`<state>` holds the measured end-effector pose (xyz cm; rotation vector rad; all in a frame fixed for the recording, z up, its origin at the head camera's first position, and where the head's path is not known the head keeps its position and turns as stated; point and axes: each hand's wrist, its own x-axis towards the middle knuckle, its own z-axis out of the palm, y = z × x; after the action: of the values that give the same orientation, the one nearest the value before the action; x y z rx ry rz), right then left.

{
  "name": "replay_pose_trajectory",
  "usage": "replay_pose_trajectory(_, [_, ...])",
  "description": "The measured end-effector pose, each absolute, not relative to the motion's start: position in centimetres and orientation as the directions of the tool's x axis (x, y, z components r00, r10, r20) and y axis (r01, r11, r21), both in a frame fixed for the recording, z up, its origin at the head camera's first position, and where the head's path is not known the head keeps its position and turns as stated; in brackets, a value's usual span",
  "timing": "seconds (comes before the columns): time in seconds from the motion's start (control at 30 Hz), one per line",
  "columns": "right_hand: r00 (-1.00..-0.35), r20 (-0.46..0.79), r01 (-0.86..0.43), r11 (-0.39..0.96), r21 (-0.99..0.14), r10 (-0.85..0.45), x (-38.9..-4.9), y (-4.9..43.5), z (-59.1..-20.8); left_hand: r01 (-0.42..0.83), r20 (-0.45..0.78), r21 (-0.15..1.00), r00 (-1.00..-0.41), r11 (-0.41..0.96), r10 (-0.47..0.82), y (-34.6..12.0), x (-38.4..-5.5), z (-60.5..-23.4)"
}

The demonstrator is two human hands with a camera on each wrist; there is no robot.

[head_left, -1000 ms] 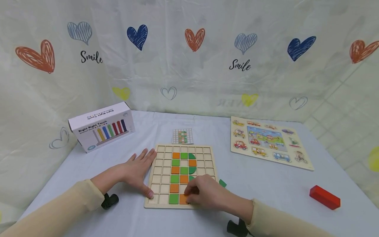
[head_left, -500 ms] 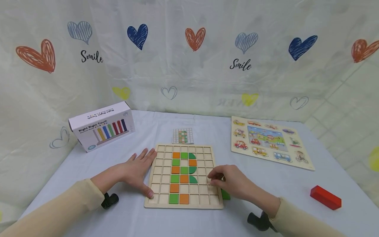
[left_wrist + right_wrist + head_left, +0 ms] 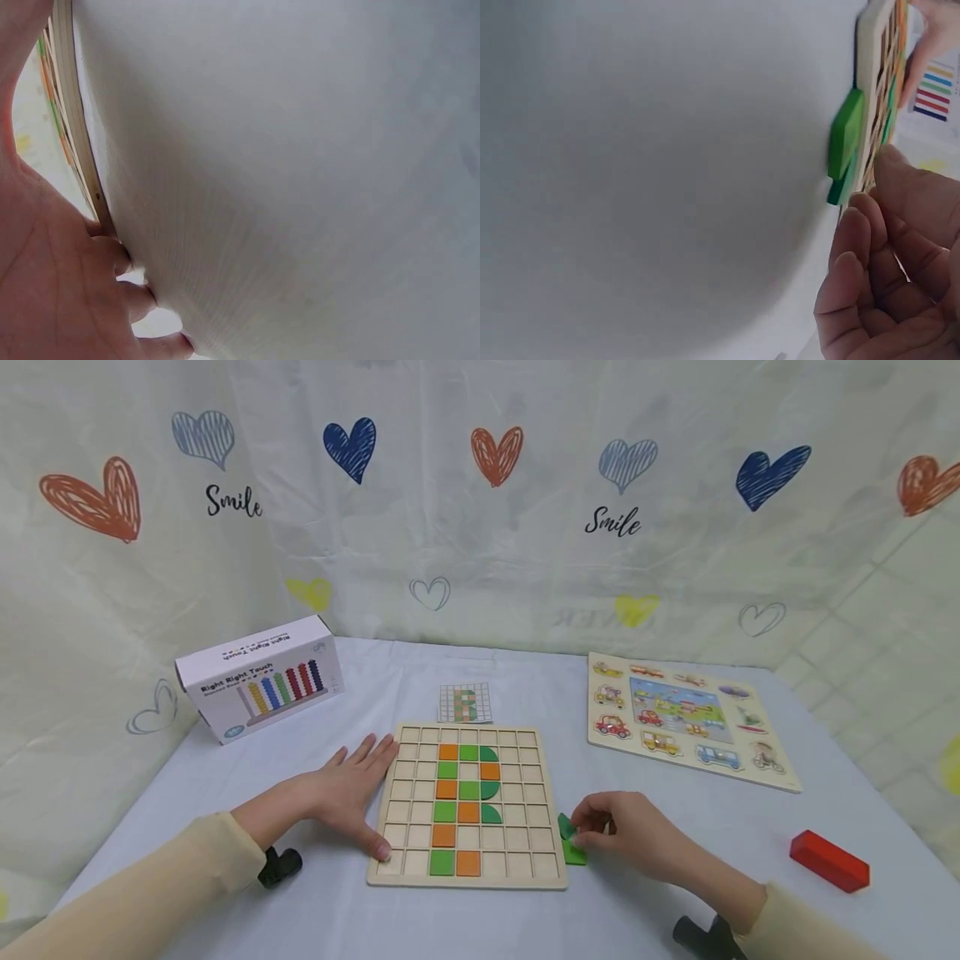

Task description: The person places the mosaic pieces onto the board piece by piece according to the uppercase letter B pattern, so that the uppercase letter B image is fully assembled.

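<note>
A wooden grid board [image 3: 405, 814] lies flat on the table, with orange squares [image 3: 468, 863], green squares [image 3: 442, 862] and dark green rounded pieces [image 3: 491, 814] set in its cells. My left hand [image 3: 352, 797] rests with spread fingers along the board's left edge, the thumb on its lower left corner. Beside the right edge, my right hand [image 3: 622, 828] hovers with loosely bent fingers and nothing visible between them. Close to its fingertips lie a dark green piece [image 3: 566, 827] and a light green square [image 3: 575, 853]; the right wrist view shows a gap to them.
Behind the board lies a small pattern card [image 3: 464, 702]. A white bead-toy box [image 3: 262, 681] stands at the back left. Towards the back right is a vehicle picture puzzle [image 3: 690, 718], and a red block [image 3: 829, 860] lies at the right.
My right hand has let go of the orange square in the bottom row and moved right, off the board, to the loose green pieces. The left hand keeps its place.
</note>
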<state>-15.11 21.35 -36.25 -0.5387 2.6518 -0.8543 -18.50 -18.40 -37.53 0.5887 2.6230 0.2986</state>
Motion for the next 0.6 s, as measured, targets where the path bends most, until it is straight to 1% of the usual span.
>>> replay_pose_trajectory(0.17, [-0.875,-0.21,-0.249,0.776,-0.579,-0.437,-14.44,22.01,-36.94,0.359,-0.362,0.291,-0.817,0.887,0.449,-18.29,-18.52,-37.44])
replay_pose_trajectory(0.5, [-0.887,-0.226,-0.225,0.803,-0.552,-0.404,-14.22,21.65,-37.38,0.362,-0.357,0.292,-0.817,0.885,0.452,-18.33,-18.51,-37.51])
replay_pose_trajectory(0.6, [-0.894,-0.24,-0.198,0.813,-0.547,-0.379,-14.16,21.57,-37.38,0.361,-0.358,0.292,-0.818,0.886,0.451,-18.34,-18.5,-37.53])
